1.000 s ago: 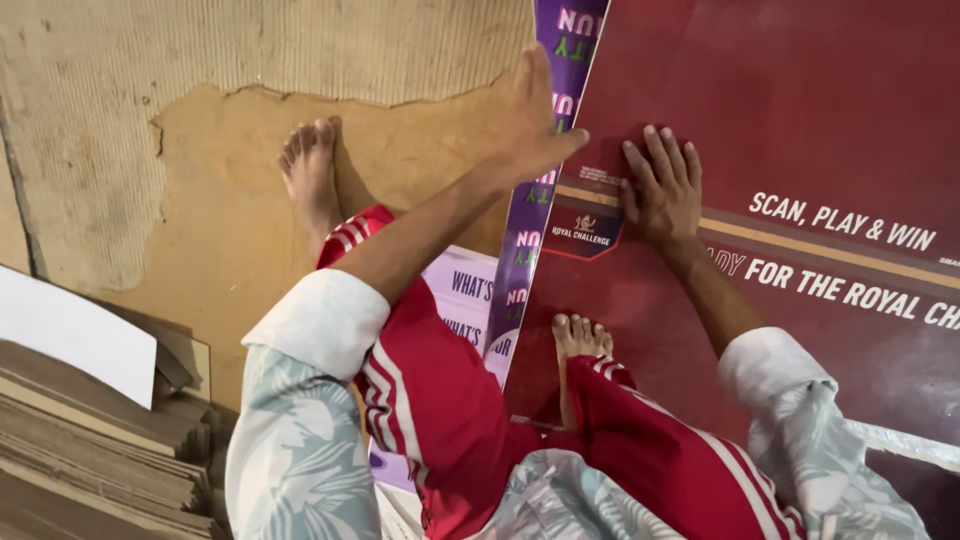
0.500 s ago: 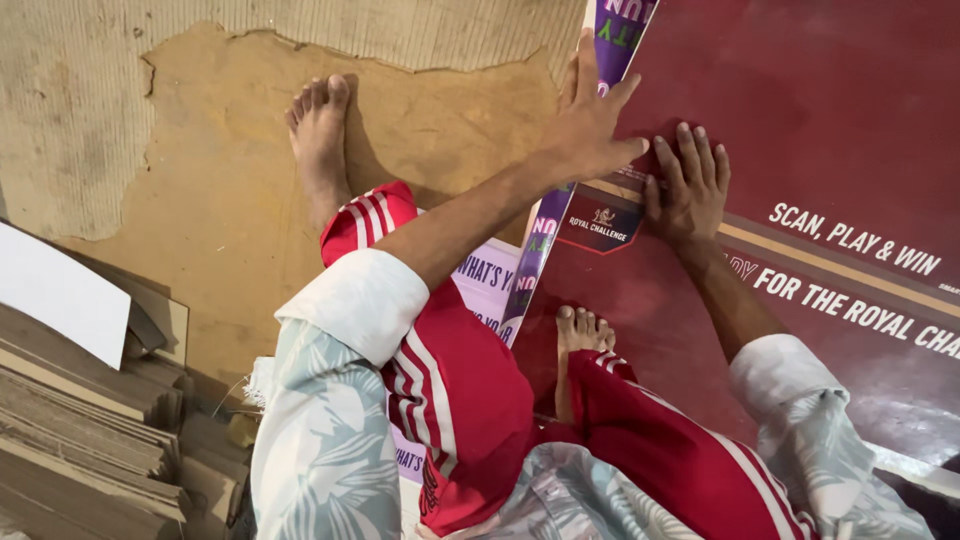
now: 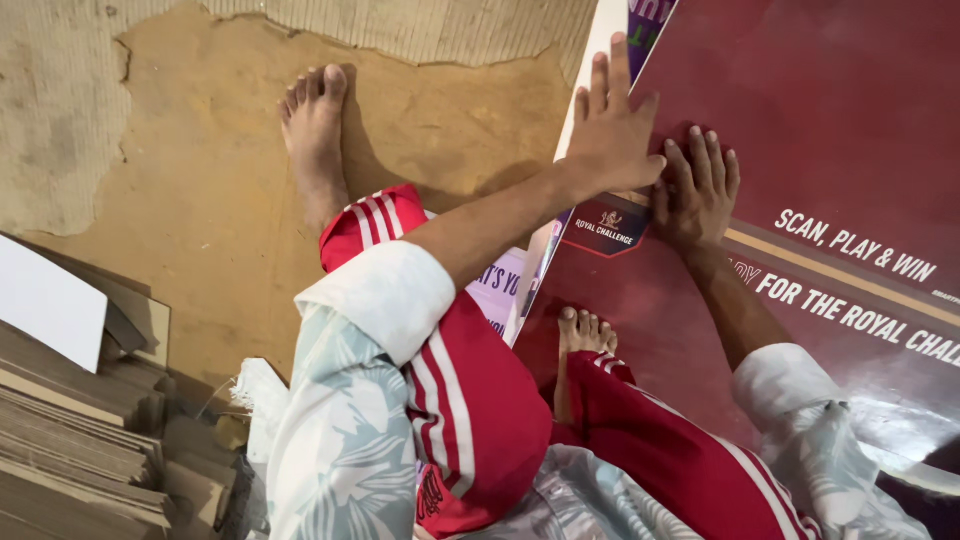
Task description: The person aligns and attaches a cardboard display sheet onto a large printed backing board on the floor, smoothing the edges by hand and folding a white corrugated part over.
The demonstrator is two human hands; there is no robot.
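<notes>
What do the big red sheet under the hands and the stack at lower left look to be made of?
Red sheet: likely printed board with a smooth, slightly glossy face; soft sheen, pale cut edge. Stack: brown corrugated cardboard, matte; layered edges show. Left hand and right hand press flat on the sheet.

Bare dirt floor (image 3: 200, 190) w/ maroon printed sheet (image 3: 830, 110), cardboard stack (image 3: 70, 440) at left.

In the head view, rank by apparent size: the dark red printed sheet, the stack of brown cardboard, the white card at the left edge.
1. Dark red printed sheet, by far the largest, running out of frame.
2. Stack of brown cardboard, also cut off, so its full size is unsure.
3. White card, smallest.
</notes>
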